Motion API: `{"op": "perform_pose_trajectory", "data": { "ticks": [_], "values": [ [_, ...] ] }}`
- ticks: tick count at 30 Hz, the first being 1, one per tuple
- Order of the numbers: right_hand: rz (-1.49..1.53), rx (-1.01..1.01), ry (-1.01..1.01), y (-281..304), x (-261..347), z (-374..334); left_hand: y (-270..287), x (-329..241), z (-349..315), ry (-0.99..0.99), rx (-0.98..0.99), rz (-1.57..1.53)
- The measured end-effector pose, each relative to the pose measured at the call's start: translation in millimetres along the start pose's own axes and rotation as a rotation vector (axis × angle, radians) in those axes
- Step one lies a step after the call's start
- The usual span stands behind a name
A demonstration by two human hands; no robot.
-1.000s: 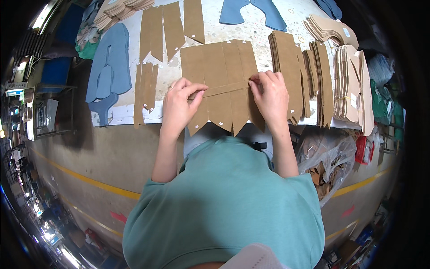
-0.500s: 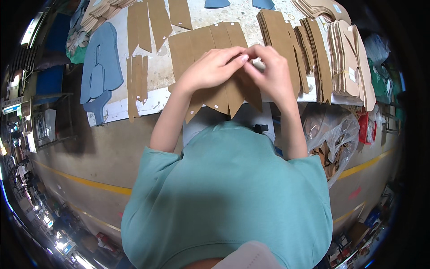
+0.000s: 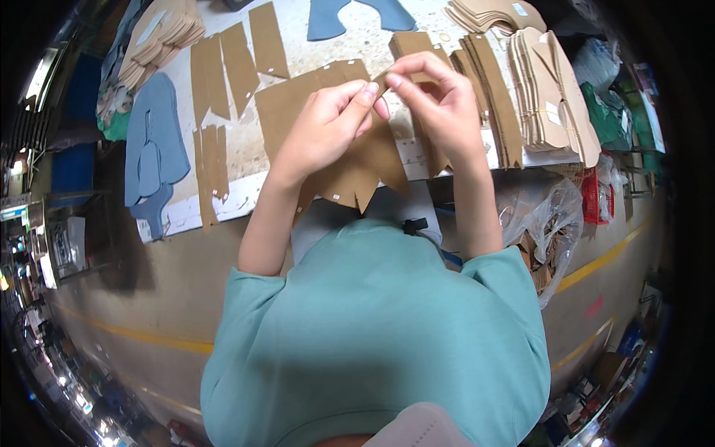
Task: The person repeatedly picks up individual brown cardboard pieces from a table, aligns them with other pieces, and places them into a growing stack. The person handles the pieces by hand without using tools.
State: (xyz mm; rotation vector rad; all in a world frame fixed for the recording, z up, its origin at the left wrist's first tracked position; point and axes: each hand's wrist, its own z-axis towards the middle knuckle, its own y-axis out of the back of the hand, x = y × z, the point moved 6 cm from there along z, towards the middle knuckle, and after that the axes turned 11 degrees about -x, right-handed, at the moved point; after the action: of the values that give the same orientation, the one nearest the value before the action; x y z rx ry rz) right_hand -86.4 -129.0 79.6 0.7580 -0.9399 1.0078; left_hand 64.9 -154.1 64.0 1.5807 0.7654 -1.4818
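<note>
My left hand (image 3: 322,128) and my right hand (image 3: 449,112) meet above the table, fingertips close together. A small brown piece (image 3: 382,83) shows between them, pinched by both hands; its full shape is hidden by the fingers. Below lie flat brown panels (image 3: 287,112) side by side, with pointed near ends and small white stickers. These panels overhang the table's front edge. Just right of them, partly behind my right hand, is a stack of brown strips (image 3: 408,46). Another stack of long brown strips (image 3: 500,112) lies further right.
Loose brown strips (image 3: 237,63) and narrower strips (image 3: 211,164) lie left. Blue pieces lie at the left (image 3: 162,112) and far edge (image 3: 325,21). Beige stacks (image 3: 530,97) sit at right. Below the table are a clear bag (image 3: 558,223) of brown scraps and a red basket (image 3: 593,201).
My hands have drawn slightly apart, and the brown piece now shows between the fingertips. The white item seen in my right hand is no longer visible. The view has shifted.
</note>
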Motion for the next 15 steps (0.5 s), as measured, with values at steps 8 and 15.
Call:
{"op": "perform_pose_trajectory", "data": {
  "ticks": [8,15],
  "values": [
    [-0.112,-0.1,0.059,114,-1,89,-95,18,-10,0.035,0.025,-0.47],
    [-0.374,0.181,-0.139,110,-68,118,-179,38,-7,0.372,0.208,-0.699]
  ]
}}
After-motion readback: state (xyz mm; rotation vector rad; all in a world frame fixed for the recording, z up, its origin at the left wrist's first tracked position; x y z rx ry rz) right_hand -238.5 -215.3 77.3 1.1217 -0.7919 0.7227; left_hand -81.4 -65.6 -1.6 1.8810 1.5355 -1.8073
